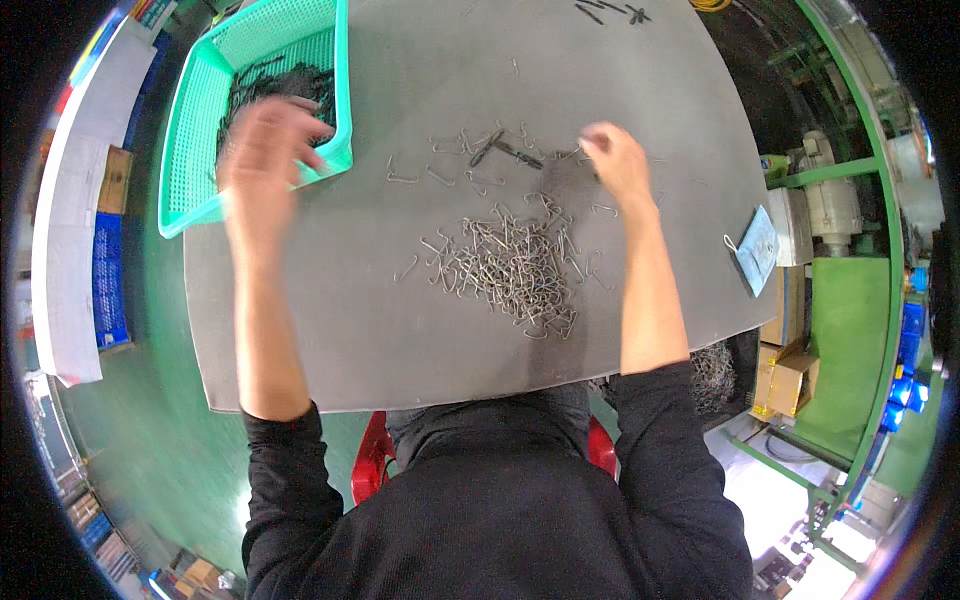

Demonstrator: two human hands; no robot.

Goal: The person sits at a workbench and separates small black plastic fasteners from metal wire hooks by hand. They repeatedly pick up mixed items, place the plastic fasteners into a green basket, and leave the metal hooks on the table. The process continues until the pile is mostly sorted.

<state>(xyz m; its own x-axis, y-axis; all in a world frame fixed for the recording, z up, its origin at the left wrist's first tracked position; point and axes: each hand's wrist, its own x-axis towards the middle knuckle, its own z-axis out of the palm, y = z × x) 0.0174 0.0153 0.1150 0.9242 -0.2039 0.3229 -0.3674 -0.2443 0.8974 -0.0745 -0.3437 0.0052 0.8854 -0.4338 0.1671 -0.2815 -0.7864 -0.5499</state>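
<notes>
A turquoise plastic basket (345, 100) at the far left holds a heap of thin black pieces (305, 85). Over its near part is my left hand (268, 145), blurred by motion, its fingers apart and nothing visible in them. My right hand (618, 165) is above the table right of centre, thumb and fingers pinched together; whatever is between them is too small to make out. Between the hands lie two black strip-like pieces (518, 154) among scattered bent wire hooks (440, 177). Nearer to me is a dense pile of metal wire hooks (510, 262).
The grey table (330, 330) has a curved-looking edge in front of me. A light blue face mask (758, 250) lies at its right edge. Several black pieces (610, 12) lie at the far side. Cardboard boxes (790, 380) and a green frame stand beyond the right edge.
</notes>
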